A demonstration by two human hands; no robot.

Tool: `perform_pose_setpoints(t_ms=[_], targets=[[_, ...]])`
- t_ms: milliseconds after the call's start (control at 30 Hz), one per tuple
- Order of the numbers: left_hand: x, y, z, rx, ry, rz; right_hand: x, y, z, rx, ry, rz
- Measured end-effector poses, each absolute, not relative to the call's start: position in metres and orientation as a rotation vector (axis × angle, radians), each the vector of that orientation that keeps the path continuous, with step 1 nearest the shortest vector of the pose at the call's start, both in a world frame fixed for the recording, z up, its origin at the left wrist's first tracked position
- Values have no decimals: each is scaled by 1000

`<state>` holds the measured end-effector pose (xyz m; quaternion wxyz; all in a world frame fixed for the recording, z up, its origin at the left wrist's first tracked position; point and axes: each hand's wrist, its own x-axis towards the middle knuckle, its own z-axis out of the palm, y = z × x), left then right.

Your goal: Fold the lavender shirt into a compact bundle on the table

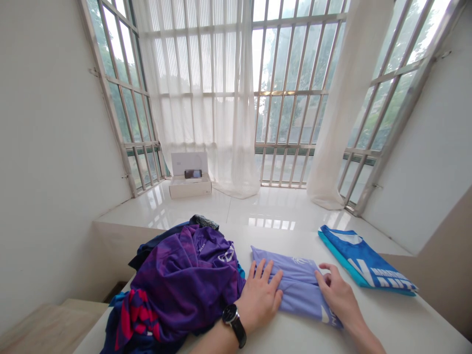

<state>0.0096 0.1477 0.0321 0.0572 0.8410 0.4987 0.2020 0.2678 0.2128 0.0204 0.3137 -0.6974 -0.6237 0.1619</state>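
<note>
A folded lavender shirt (pixel 298 290) with white printing lies on the white table in front of me. My left hand (pixel 260 297), with a black-strapped watch on its wrist, rests flat on the shirt's left part, fingers spread. At the shirt's right edge my right hand (pixel 337 290) has its thumb on the fabric and its fingers curled, gripping the edge. Left of my left hand is a loose heap of clothes, topped by a crumpled purple shirt (pixel 184 280). Folded blue and turquoise shirts (pixel 363 260) lie stacked to the right, apart from my right hand.
Behind the white table (pixel 295 339) is a glossy window ledge (pixel 236 211). An open white box (pixel 190 189) with a phone (pixel 193 173) propped in it stands there. Sheer curtains (pixel 228 123) hang before barred windows. A wooden surface (pixel 40 327) shows at lower left.
</note>
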Motion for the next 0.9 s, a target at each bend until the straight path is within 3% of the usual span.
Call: perform_pose_setpoints(t_ms=[567, 733, 900], targets=[[9, 145, 41, 2487, 1487, 553, 277, 213, 14, -1815, -1759, 341], [10, 145, 41, 2493, 1497, 542, 270, 208, 21, -1576, -1803, 194], [10, 146, 36, 2536, 1519, 560, 261, 205, 24, -1379, -1943, 262]])
